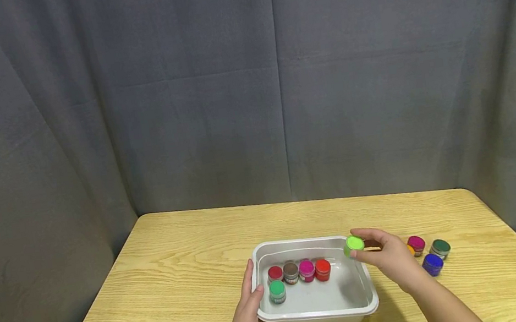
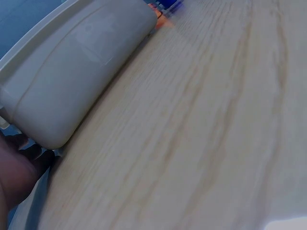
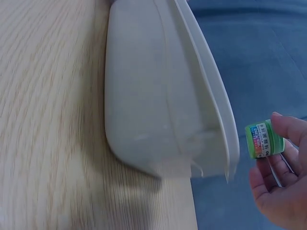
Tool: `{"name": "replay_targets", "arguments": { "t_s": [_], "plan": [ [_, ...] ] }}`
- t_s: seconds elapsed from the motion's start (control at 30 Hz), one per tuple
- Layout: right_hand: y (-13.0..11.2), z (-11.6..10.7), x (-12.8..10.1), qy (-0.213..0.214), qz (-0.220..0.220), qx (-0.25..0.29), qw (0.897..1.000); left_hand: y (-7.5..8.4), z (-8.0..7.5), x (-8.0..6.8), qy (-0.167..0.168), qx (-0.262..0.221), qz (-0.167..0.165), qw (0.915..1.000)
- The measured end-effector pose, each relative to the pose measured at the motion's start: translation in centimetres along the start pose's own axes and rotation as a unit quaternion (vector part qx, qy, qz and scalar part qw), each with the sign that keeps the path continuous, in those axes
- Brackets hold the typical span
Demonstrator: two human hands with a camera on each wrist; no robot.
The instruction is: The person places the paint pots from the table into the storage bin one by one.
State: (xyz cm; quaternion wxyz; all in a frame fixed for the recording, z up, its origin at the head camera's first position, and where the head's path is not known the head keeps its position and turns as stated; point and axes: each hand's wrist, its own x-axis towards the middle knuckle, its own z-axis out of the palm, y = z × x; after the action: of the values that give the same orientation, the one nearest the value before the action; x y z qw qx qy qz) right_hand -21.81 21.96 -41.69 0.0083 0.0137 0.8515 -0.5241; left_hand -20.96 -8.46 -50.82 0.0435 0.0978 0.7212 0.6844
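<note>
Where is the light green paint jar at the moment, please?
In the head view, the light green paint jar is pinched in the right hand, above the white tub's far right corner.

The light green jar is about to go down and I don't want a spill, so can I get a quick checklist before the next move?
1. Right hand has a firm grip on the light green jar: ok, pinched between thumb and fingers.
2. Jar is over the white tub: ok, at its far right corner.
3. Left hand steadies the tub: ok, it rests on the left rim.
4. Free floor inside the tub: ok, the right half is bare; five jars sit at the left.
5. Jar lid is tight: cannot tell.
6. Loose jars on the table stay out of the arm's path: ok, they lie right of the tub.
</note>
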Motion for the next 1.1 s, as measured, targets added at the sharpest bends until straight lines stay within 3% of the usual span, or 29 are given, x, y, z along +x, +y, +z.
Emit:
{"name": "replay_targets", "arguments": {
  "t_s": [0.53,0.73,1.1],
  "plan": [
    [-1.7,4.9,0.9,-0.041,-0.002,0.058,0.997,0.2,0.0,-0.1,-0.002,-0.001,-0.001,1.0000],
    [-1.5,6.5,1.5,-0.070,-0.028,0.052,0.996,0.1,0.0,0.0,0.000,0.000,0.002,1.0000],
    [-1.4,8.6,1.6,-0.097,-0.019,0.037,0.994,0.1,0.0,-0.1,-0.001,0.001,-0.008,1.0000]
  ]
}}
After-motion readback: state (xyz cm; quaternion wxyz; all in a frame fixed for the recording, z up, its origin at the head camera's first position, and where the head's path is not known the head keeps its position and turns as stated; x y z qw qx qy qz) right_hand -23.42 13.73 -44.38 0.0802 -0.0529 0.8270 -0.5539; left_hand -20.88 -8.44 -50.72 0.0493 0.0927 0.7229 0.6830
